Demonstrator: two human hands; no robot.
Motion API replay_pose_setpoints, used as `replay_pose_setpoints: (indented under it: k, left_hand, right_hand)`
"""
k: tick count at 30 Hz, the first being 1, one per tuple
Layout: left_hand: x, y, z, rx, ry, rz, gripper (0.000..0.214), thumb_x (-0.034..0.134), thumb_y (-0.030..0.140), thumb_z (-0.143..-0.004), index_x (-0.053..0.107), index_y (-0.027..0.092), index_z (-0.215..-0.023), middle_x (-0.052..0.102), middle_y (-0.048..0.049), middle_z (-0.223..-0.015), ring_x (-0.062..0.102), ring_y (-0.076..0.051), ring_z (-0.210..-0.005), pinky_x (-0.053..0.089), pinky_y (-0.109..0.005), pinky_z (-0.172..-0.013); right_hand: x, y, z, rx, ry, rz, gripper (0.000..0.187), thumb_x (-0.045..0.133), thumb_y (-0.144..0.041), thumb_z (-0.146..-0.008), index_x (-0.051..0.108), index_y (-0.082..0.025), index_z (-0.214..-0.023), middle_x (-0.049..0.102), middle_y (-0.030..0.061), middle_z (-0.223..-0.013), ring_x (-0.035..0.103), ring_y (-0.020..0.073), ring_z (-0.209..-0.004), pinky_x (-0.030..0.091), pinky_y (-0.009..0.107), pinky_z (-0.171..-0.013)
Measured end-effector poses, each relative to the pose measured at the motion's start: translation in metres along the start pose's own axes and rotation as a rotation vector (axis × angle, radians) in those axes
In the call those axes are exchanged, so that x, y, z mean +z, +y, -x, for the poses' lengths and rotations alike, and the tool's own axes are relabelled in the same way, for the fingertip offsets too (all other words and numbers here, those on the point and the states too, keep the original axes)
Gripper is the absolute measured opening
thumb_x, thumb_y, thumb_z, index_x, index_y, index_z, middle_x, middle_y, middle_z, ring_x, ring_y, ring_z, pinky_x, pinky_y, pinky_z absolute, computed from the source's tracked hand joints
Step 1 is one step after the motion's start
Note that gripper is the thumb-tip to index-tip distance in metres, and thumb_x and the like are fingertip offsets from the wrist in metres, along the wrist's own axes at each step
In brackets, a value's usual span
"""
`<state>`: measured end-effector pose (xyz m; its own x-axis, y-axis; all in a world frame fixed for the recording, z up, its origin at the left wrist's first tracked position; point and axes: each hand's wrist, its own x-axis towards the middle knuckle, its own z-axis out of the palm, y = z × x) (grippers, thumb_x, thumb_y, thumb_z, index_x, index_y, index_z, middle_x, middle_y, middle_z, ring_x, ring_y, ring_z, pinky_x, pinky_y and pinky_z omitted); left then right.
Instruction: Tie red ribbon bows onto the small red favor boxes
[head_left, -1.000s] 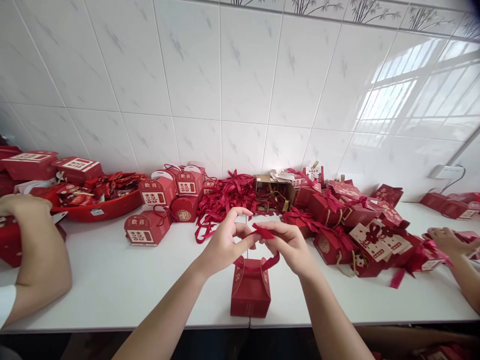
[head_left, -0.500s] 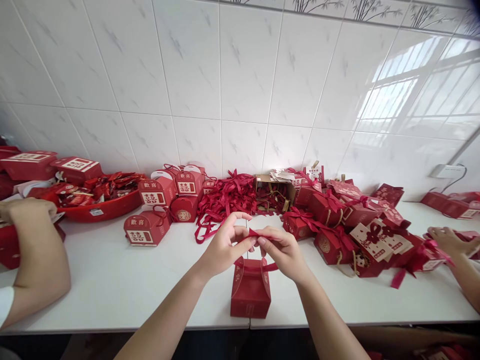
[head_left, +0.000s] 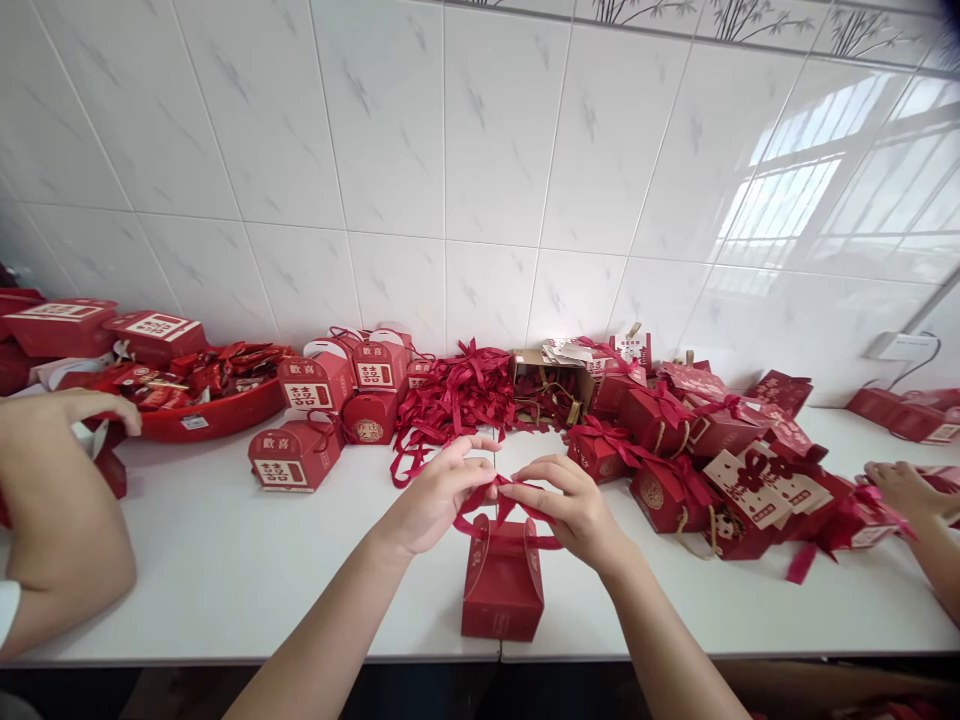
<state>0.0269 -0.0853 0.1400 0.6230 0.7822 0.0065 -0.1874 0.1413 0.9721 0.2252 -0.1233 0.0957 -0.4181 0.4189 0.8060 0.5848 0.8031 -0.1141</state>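
A small red gift box [head_left: 502,590] stands upright near the table's front edge, straight in front of me. Red ribbon [head_left: 507,508] loops above and around its top. My left hand [head_left: 444,492] pinches the ribbon from the left, thumb against fingers. From the right, my right hand [head_left: 564,505] grips the ribbon too, its fingertips meeting the left ones over the box. The exact shape of the ribbon between the fingertips is partly hidden.
Behind lie a heap of loose ribbons [head_left: 457,390] and an open carton [head_left: 551,385]. Red boxes [head_left: 296,455] and a red basin of packets [head_left: 225,412] stand left; ribboned boxes [head_left: 671,490] pile up right. Other people's arms reach in at left [head_left: 67,500] and right [head_left: 919,500].
The ribbon between my hands has gone from a tight pinch to visible loops and a hanging tail. My hands sit slightly lower. The person's hand at left has moved right.
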Motion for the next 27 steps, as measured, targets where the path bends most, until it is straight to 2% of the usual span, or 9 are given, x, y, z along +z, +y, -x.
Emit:
replay_pose_setpoints:
  k: [5,9,13,15,17,20,23,25,27]
  left_hand:
    - [0.000,-0.001,0.003,0.028,-0.036,-0.015,0.019,0.054,0.022,-0.084,0.051,0.021,-0.103,0.061,0.0020,-0.071,0.059,-0.015,-0.077,0.042,-0.028,-0.076]
    - [0.004,-0.005,0.009,0.160,-0.007,-0.191,0.026,0.049,0.025,-0.088,0.048,0.021,-0.113,0.064,-0.0006,-0.077,0.060,-0.018,-0.082,0.043,-0.033,-0.082]
    - [0.005,-0.014,0.012,0.512,0.221,-0.685,0.035,0.051,0.025,-0.087,0.048,0.024,-0.123,0.065,-0.0021,-0.086,0.060,-0.018,-0.084,0.045,-0.032,-0.084]
    - [-0.001,-0.019,0.013,0.692,0.383,-0.874,0.030,0.055,0.022,-0.085,0.052,0.024,-0.115,0.062,-0.0014,-0.083,0.060,-0.017,-0.081,0.045,-0.030,-0.085]
    - [-0.014,-0.027,0.017,0.764,0.547,-0.964,0.022,0.058,0.021,-0.082,0.054,0.024,-0.103,0.054,0.0018,-0.071,0.057,-0.015,-0.071,0.046,-0.027,-0.078]
    - [-0.049,-0.047,0.031,0.653,0.738,-0.991,0.020,0.057,0.022,-0.080,0.052,0.024,-0.099,0.044,0.0043,-0.067,0.052,-0.013,-0.063,0.046,-0.024,-0.069]
    - [-0.089,-0.083,0.052,0.441,0.878,-1.021,0.017,0.053,0.026,-0.080,0.051,0.024,-0.096,0.044,0.0039,-0.067,0.052,-0.014,-0.063,0.046,-0.025,-0.067]
    - [-0.111,-0.110,0.063,0.315,0.860,-1.051,0.012,0.052,0.027,-0.078,0.052,0.024,-0.090,0.045,0.0037,-0.066,0.053,-0.016,-0.062,0.046,-0.027,-0.066]
    - [-0.121,-0.132,0.068,0.230,0.762,-1.068,0.009,0.052,0.025,-0.074,0.054,0.024,-0.083,0.048,0.0028,-0.064,0.055,-0.017,-0.061,0.047,-0.029,-0.065]
  right_hand:
    - [0.001,0.002,0.004,0.007,0.028,0.074,0.051,0.044,-0.007,-0.092,0.051,-0.037,-0.132,0.066,0.0063,-0.102,0.058,0.0211,-0.091,0.048,0.037,-0.076]
    - [0.003,0.003,0.006,0.056,0.057,0.046,0.049,0.044,-0.008,-0.092,0.053,-0.038,-0.130,0.067,0.0052,-0.104,0.059,0.0203,-0.092,0.050,0.037,-0.077]
    - [0.003,-0.003,0.012,0.172,0.153,-0.067,0.044,0.048,-0.011,-0.091,0.057,-0.035,-0.126,0.066,0.0069,-0.108,0.060,0.0210,-0.095,0.051,0.038,-0.078]
    - [0.002,-0.009,0.021,0.288,0.239,-0.116,0.038,0.049,-0.012,-0.091,0.062,-0.032,-0.120,0.066,0.0076,-0.105,0.061,0.0207,-0.094,0.051,0.036,-0.076]
    - [0.000,-0.015,0.037,0.447,0.337,-0.141,0.028,0.050,-0.015,-0.091,0.067,-0.028,-0.109,0.067,0.0075,-0.099,0.063,0.0206,-0.092,0.051,0.034,-0.075]
    - [-0.003,-0.019,0.081,0.758,0.465,-0.114,0.018,0.053,-0.029,-0.089,0.069,-0.022,-0.094,0.069,0.0076,-0.093,0.064,0.0230,-0.090,0.051,0.035,-0.078]
    - [-0.002,-0.014,0.137,1.156,0.570,-0.002,0.034,0.057,-0.048,-0.082,0.070,-0.017,-0.080,0.071,0.0099,-0.078,0.065,0.0275,-0.078,0.052,0.038,-0.071]
    - [0.003,-0.008,0.170,1.356,0.533,0.032,0.044,0.058,-0.057,-0.076,0.070,-0.015,-0.073,0.071,0.0117,-0.072,0.066,0.0305,-0.072,0.052,0.040,-0.066]
    - [0.010,-0.004,0.190,1.432,0.425,-0.015,0.048,0.058,-0.061,-0.073,0.071,-0.015,-0.077,0.072,0.0139,-0.076,0.067,0.0327,-0.074,0.053,0.042,-0.065]
